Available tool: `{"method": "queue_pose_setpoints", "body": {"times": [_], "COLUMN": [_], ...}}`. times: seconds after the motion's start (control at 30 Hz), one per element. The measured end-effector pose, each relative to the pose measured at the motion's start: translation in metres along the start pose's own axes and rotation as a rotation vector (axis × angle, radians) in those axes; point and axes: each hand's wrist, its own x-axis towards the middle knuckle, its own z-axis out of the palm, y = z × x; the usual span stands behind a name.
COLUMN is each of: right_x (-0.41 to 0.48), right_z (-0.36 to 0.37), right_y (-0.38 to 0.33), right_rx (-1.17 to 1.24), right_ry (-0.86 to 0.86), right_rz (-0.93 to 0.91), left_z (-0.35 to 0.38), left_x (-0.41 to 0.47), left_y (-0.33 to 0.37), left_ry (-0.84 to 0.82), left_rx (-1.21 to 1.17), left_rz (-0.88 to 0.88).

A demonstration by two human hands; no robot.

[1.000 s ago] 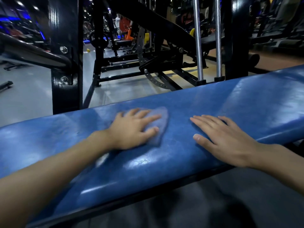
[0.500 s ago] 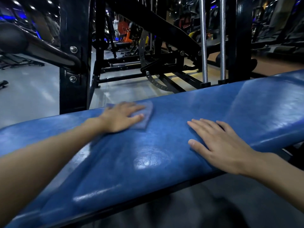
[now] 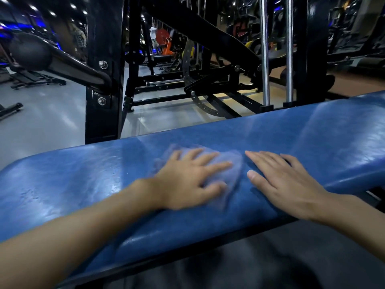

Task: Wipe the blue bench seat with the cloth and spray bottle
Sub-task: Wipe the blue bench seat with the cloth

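The blue padded bench seat runs across the view from lower left to upper right, its surface shiny and wet-looking. My left hand lies flat with spread fingers on a bluish-grey cloth, pressing it onto the seat's middle; the hand is motion-blurred. My right hand rests flat and empty on the seat just to the right of the cloth, almost touching it. No spray bottle is in view.
A black steel upright with bolts stands right behind the bench at left, with a padded bar sticking out of it. Two chrome guide rods and a black machine frame rise behind the bench. Grey floor lies beyond.
My left hand has slid the cloth from the far left part of the seat back to the right and nearer, up to my right hand. The right hand stayed put.
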Motion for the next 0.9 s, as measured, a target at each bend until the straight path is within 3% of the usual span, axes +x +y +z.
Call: {"method": "queue_pose_setpoints", "body": {"times": [0.1,0.23,0.4,0.53,0.6,0.77,0.9], "right_x": [0.003,0.002,-0.003,-0.005,-0.003,-0.001,0.0], "right_z": [-0.004,-0.008,-0.002,0.002,0.002,0.003,0.004], "right_y": [0.001,-0.014,-0.038,-0.039,-0.04,-0.04,-0.04], "right_rx": [0.174,0.107,0.021,-0.065,-0.075,-0.1,-0.066], "right_ry": [0.023,0.036,-0.085,-0.072,-0.069,-0.052,-0.05], "right_rz": [0.062,0.027,-0.045,-0.049,-0.052,-0.032,-0.015], "left_z": [-0.001,-0.003,0.005,0.002,0.003,0.006,0.0], "left_x": [-0.015,-0.004,0.01,-0.007,-0.011,-0.008,-0.019], "left_y": [0.027,-0.008,-0.103,-0.184,-0.196,-0.155,-0.086], "left_ry": [0.072,0.037,-0.033,-0.04,-0.032,-0.066,-0.076], "left_rx": [-0.049,-0.076,-0.101,-0.139,-0.128,-0.054,-0.019], "left_rz": [0.19,0.152,-0.134,-0.509,-0.586,-0.477,-0.213]}}
